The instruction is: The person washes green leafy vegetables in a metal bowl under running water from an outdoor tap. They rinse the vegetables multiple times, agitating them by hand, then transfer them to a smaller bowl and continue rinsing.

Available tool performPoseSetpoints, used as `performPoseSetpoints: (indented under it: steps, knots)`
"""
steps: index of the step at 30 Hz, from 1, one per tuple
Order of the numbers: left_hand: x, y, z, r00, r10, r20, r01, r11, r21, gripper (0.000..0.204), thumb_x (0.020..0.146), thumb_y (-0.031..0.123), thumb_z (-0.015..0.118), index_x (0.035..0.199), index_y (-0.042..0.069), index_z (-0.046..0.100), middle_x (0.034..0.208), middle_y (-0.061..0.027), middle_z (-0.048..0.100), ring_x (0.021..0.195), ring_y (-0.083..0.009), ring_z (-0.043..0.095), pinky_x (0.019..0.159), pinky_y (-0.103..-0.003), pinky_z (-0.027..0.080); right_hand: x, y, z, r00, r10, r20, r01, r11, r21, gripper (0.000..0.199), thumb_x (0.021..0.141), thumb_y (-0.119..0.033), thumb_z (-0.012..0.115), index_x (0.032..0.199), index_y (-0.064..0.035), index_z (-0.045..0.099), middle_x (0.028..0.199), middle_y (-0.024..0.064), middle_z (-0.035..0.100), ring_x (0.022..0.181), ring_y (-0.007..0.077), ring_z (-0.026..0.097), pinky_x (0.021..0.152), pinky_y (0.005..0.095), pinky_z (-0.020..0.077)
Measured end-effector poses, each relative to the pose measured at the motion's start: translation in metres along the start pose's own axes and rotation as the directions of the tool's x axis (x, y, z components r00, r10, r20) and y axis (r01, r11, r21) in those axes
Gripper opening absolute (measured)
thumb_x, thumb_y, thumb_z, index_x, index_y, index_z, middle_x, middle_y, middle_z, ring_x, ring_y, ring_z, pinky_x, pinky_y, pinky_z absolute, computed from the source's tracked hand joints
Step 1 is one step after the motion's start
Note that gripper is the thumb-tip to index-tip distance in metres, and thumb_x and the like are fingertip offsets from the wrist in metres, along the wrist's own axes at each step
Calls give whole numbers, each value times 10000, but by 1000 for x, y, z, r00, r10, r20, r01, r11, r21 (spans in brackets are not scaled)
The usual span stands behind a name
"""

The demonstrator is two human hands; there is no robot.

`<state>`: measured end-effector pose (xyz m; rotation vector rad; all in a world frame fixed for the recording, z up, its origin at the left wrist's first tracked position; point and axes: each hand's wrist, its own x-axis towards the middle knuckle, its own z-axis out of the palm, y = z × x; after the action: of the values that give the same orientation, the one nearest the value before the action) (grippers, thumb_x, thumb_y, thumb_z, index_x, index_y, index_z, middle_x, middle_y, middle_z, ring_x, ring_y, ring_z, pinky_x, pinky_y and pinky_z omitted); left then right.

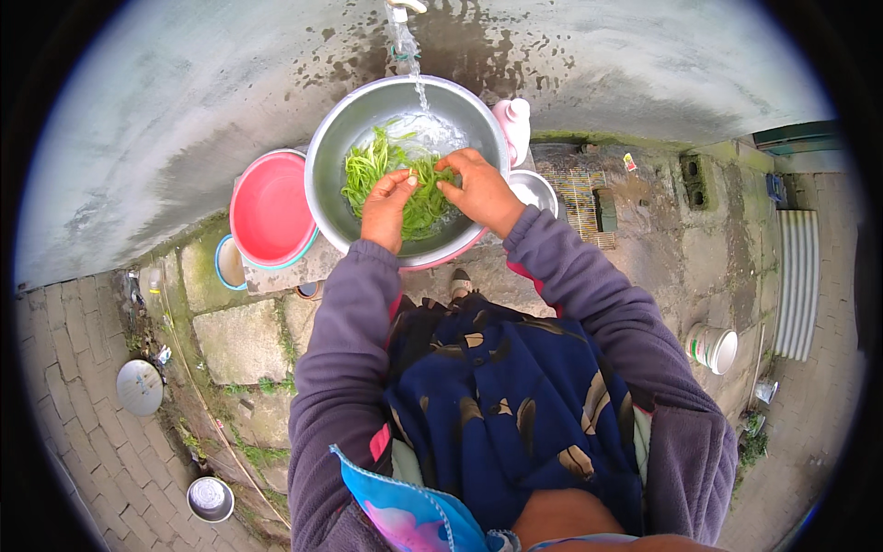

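A wide metal basin [317, 161] sits below a running tap [406, 7], and water [420, 87] splashes into its far side. Shredded-looking leafy greens [370, 168] lie heaped in it, mostly to the left and front. Over the heap, my left hand [386, 212] pinches some greens between thumb and fingertips. My right hand [483, 191] comes in from the right, its thumb and fingers closed on greens close to the left fingertips. The strands between the hands are partly hidden by the fingers.
Left of the basin stand a red basin [267, 204] and a smaller blue-rimmed bowl [228, 264]. To its right are a pink bottle [516, 124], a metal bowl [535, 191] and a floor grate [575, 198]. A white bucket [717, 350] stands farther right. A wall rises behind.
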<state>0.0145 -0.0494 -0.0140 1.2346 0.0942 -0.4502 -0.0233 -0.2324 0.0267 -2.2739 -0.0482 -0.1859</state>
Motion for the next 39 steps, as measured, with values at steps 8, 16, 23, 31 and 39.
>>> performPoseSetpoints:
  steps: [8,16,23,31,39]
  knots:
    - [-26,24,15,995,102,21,-99,869,485,212,938,162,673,1078,4,698,930,-12,690,851,-85,592,797,-247,465,14,-9,-24,842,-533,90,539,815,-212,91,859,-159,644,919,-107,687,775,52,623,765,258,633,774,384,467]
    - [-42,41,23,961,269,67,-251,736,628,160,897,156,686,956,7,697,859,-105,679,801,-187,632,741,-318,491,13,-18,-20,851,-506,141,525,824,-213,75,826,-158,657,869,-101,680,747,53,622,729,259,628,735,386,479]
    - [-21,36,9,930,341,135,-340,664,666,152,854,115,703,975,23,700,951,-127,685,918,-277,635,834,-358,488,14,-13,-9,978,140,154,-198,847,493,87,880,-114,639,908,-39,674,825,123,672,684,204,633,639,324,491]
    - [55,42,-71,993,16,121,-113,501,858,605,845,215,705,1394,47,514,1375,-261,500,1276,-374,497,1071,-411,393,-6,-39,-14,597,-333,730,454,890,34,163,897,-161,625,1034,-86,671,897,128,642,838,319,637,778,416,491]
    - [87,-25,-71,973,-111,-200,221,688,691,717,821,134,667,1444,3,338,1285,-287,503,1180,-357,527,1011,-372,429,76,43,62,885,400,238,-254,844,-473,512,867,-190,615,1295,63,491,1085,281,610,1054,403,601,932,452,476]
